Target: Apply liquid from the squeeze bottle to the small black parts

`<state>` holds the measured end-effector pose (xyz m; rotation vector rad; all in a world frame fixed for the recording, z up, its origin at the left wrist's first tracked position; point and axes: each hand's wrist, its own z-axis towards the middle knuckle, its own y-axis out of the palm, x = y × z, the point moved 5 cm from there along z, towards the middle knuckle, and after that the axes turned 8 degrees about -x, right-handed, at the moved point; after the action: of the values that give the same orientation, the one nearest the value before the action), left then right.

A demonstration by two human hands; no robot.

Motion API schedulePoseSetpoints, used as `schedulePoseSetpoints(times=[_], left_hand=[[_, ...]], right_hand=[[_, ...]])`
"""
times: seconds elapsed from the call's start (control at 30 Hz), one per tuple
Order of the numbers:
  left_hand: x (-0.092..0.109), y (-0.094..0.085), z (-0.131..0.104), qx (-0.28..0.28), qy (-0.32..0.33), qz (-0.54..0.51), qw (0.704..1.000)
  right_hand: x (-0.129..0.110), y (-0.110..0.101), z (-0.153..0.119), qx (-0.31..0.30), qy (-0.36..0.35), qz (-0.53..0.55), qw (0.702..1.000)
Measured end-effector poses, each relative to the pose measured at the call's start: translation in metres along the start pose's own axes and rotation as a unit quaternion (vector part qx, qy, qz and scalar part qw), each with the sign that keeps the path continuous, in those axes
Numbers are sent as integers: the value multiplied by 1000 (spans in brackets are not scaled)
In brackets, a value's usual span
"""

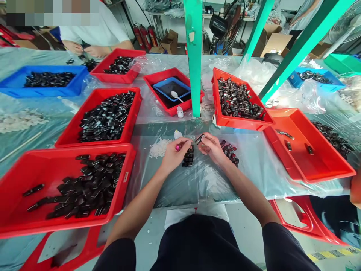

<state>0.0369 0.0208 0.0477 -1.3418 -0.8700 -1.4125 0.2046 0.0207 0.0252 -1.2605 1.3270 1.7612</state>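
Over the middle of the table, my right hand [211, 147] pinches a small black piece [200, 139] with a shiny edge. Just left of it, my left hand [176, 152] has its fingers closed, with a small pink item [177, 148] showing among them. Its fingertips come close to the black piece. Below and between the hands, several black pieces [188, 159] lie in a short column. Small white parts [160, 147] are heaped left of my left hand, and dark reddish pieces [230, 152] lie beside my right wrist.
Red bins of black pieces [129, 180] stand at the left, with another red bin [239, 122] behind my right hand. A nearly bare red bin [324, 162] sits at the right. A green post [194, 60] rises ahead, and a person [96, 30] works across the table.
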Motion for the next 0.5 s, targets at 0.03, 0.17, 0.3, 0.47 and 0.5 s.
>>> schedulePoseSetpoints(times=[0.03, 0.17, 0.3, 0.47, 0.5], left_hand=[[3, -3, -1, 14, 6, -21, 1000], [14, -16, -3, 89, 49, -157, 982], [20, -23, -2, 125, 71, -242, 960], [12, -27, 0, 121, 57, -299, 945], [10, -27, 0, 116, 49, -296, 947]], right_hand=[[-1, -1, 0, -1, -3, -6, 1000], [-1, 1, 1, -29, -7, -41, 999], [3, 4, 0, -49, -8, -75, 996], [7, 7, 0, -81, -20, -122, 989], [8, 6, 1, -84, -23, -129, 988]])
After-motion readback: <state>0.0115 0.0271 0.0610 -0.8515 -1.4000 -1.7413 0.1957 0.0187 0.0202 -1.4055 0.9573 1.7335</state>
